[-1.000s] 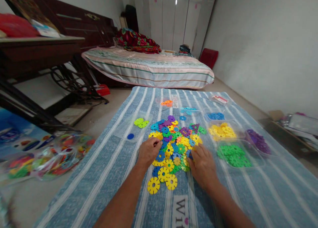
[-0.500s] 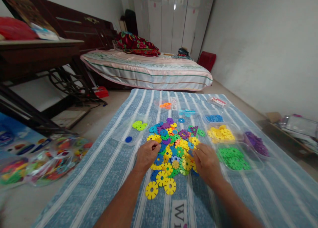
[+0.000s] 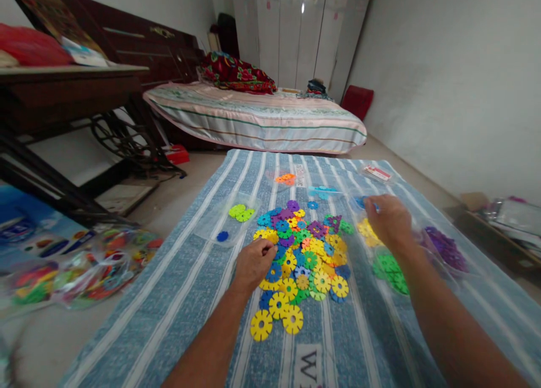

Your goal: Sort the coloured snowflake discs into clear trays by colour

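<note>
A loose heap of notched plastic discs (image 3: 302, 258) in yellow, blue, green, purple and other colours lies on the striped cloth. At its left edge rests my left hand (image 3: 253, 262), fingers curled together beside yellow and blue discs; whether it pinches one is hidden. My right hand (image 3: 391, 221) is over the boxes on the right, fingertips pinched at the box of blue discs (image 3: 360, 201). Blue shows at those fingertips, but I cannot tell a held disc from the box's contents. Below that hand and forearm, yellow discs (image 3: 368, 233) and green discs (image 3: 391, 272) are partly covered.
A box of purple discs (image 3: 446, 250) stands at the right. A clear tray (image 3: 207, 224) on the left holds lime discs (image 3: 240, 212) and one dark blue disc (image 3: 222, 236). Orange discs (image 3: 285, 179) and light blue discs (image 3: 325, 192) lie farther back. Bagged pieces (image 3: 97, 269) sit on the floor.
My right hand has moved from the heap's right side, away and to the right, to the box of blue discs. My left hand stays at the heap's left edge. The view has shifted slightly.
</note>
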Demonstrator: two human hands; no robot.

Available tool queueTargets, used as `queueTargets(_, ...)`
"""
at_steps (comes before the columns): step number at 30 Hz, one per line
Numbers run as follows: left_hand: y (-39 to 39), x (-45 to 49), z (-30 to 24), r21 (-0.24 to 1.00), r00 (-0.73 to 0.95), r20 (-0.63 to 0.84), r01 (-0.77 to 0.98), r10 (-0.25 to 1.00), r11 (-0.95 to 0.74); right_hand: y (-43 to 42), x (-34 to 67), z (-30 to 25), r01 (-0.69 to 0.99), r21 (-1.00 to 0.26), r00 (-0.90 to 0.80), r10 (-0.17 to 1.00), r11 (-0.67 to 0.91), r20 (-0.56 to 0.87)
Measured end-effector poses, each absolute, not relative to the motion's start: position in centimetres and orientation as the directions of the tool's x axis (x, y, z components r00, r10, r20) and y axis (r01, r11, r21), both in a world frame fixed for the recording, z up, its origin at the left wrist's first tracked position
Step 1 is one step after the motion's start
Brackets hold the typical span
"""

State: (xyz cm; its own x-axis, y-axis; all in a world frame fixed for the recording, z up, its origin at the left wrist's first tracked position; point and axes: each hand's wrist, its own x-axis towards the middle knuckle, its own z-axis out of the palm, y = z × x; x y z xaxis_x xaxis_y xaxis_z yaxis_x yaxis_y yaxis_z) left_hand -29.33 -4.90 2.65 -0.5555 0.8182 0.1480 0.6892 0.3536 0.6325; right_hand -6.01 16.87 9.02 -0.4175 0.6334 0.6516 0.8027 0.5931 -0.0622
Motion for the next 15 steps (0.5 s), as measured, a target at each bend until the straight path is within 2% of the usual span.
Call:
queueTargets(3,-4.9,-29.4,2.5,0.633,-0.551,0.152,0.692,0.820,0.348,12.2,-6.6,6.0,0.624,-0.158,-0.584,0.591,0.765,0.556)
queueTargets(6,-4.9,-29.4,2.5,0.629,-0.545,0.161,0.699,0.823,0.340,8.3,-7.0,3.1,0.495,-0.236,-0.673,0.541,0.836,0.504)
queueTargets(15,-5.0,-29.2,2.5,0.639,-0.536,0.173,0.700,0.826,0.320,4.0,-6.7,-0.2,0.522,-0.238,-0.662,0.565,0.819,0.492)
